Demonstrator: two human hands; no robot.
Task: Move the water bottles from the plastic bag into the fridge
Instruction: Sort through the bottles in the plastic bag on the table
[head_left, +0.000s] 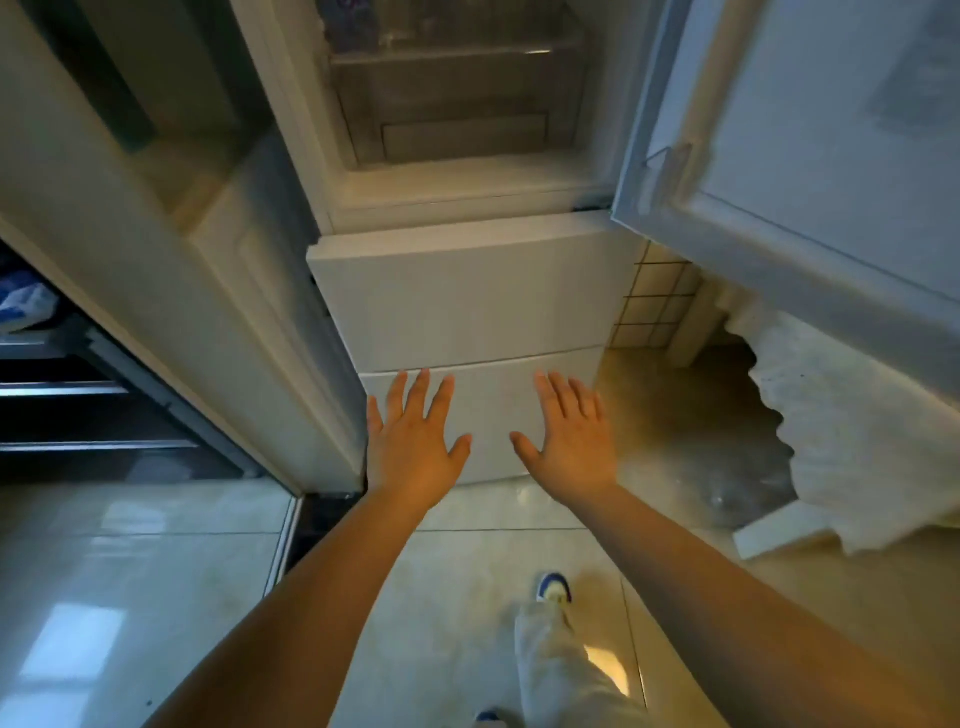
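Hands: we count two, our left hand (410, 447) and our right hand (571, 441), both stretched out with fingers spread wide, holding nothing.
Fridge (467, 291): one, white, straight ahead of us; its upper door (810, 171) swings open to our right.
Lower fronts: two closed, stacked; both hands sit before the lower front (488, 410); contact we cannot tell.
Water bottles: we cannot make any out.
Plastic bag (737, 467): one clear, crumpled shape on the floor at right, blurred.
Shoes: one plainly seen, a blue-and-white shoe (553, 587).

Dim, warm indoor light. Window glare reflects off the glossy floor (72, 644). Wide-angle distortion bends the edges, and the fridge interior (457, 93) is soft and hazy.
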